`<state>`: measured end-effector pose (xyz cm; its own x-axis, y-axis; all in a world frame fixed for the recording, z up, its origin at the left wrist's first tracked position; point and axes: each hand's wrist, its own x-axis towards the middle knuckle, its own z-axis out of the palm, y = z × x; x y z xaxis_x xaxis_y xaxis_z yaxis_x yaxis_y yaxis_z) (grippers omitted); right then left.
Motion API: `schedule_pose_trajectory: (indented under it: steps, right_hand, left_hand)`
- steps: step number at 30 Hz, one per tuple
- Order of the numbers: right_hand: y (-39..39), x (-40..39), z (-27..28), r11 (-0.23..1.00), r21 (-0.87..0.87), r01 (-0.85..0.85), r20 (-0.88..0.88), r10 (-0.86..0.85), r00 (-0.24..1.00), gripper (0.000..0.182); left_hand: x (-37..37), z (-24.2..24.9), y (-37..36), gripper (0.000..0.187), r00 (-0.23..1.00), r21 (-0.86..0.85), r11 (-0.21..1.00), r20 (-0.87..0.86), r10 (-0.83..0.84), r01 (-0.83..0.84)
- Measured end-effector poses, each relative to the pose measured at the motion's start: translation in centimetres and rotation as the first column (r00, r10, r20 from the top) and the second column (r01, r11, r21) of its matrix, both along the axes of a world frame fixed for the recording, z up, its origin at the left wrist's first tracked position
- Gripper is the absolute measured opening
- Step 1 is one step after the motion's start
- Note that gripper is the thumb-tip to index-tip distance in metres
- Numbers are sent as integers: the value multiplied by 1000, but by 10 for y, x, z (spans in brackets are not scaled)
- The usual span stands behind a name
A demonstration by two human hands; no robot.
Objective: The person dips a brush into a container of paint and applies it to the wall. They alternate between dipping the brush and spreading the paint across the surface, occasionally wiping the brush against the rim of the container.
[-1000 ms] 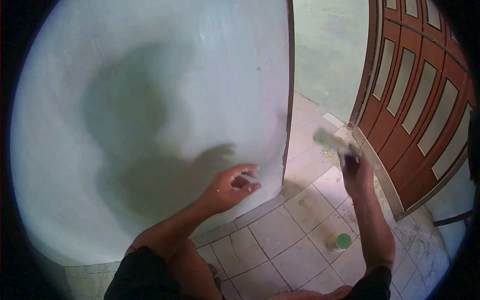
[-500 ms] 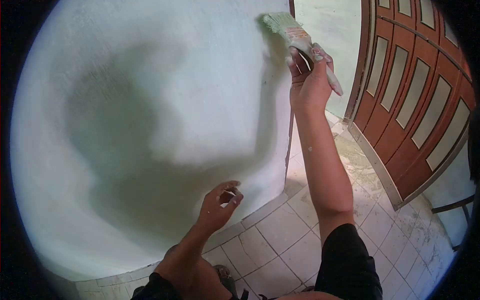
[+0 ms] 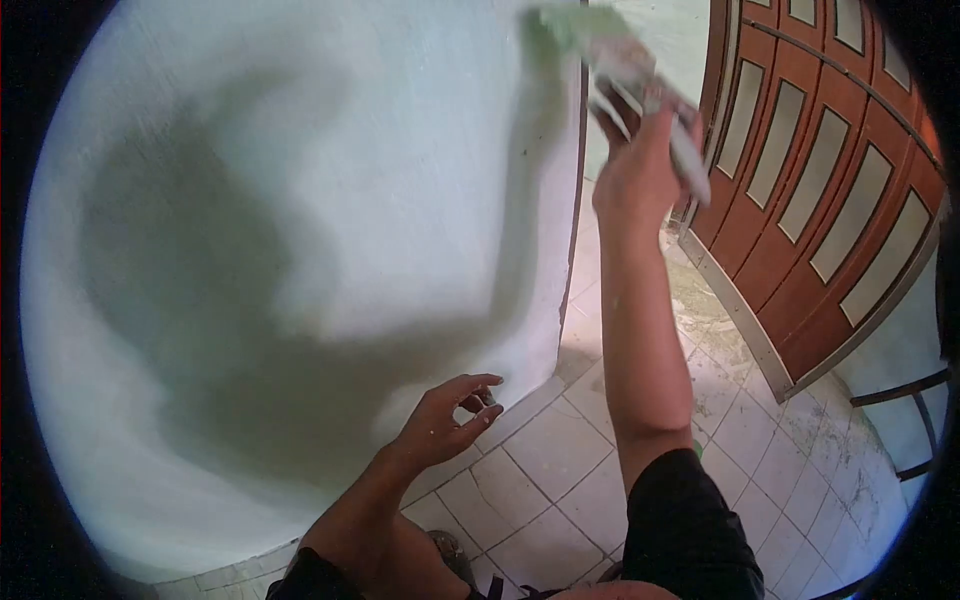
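A wide paintbrush [image 3: 620,60], smeared by motion, is gripped in my right hand [image 3: 642,165] high near the wall's right edge. Its pale green bristles point up and left, overlapping the edge of the pale painted wall [image 3: 400,230], and its whitish handle sticks out below my fingers. Lower down, my left hand [image 3: 450,418] hovers in front of the wall near its base. The thumb and fingers there are curved and apart, with whitish specks on them and nothing visible between them.
A reddish-brown panelled door [image 3: 790,190] stands at the right, past the wall's edge. White floor tiles [image 3: 555,450] with stains lie below. A dark metal frame [image 3: 905,388] juts in at the far right. My foot [image 3: 450,550] shows at the bottom.
My right hand has moved slightly up and right with the paintbrush, now blurred. The left hand has shifted a little right, its fingers more spread. The view has turned slightly.
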<state>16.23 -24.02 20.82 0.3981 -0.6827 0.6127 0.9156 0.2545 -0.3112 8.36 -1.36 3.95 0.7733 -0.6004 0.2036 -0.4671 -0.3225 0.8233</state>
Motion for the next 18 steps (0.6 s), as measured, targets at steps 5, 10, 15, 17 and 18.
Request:
schedule_pose_trajectory:
  steps: [5, 10, 15, 17, 18]
  right_hand:
    - [2, 23, 1, 993, -111, 46, -13, -48, 999, 16]
    - [4, 28, -116, 966, -159, 203, -255, -239, 937, 11]
    - [-8, -37, -111, 976, -136, 169, -436, -212, 874, 8]
    - [-22, -39, -82, 938, -313, 150, -494, -296, 818, 9]
    - [-31, -34, -62, 869, -476, 137, -490, -391, 779, 10]
  left_hand:
    - [-5, 7, -7, 33, 999, 52, 998, 19, -34, 33]
    - [-9, 2, -4, 34, 996, 58, 995, 36, -80, 78]
    - [-9, 2, -9, 35, 993, 83, 991, 38, -108, 105]
    - [-12, 6, -13, 36, 993, 100, 988, 20, -118, 116]
    - [-14, 8, -14, 36, 992, 130, 984, 1, -123, 122]
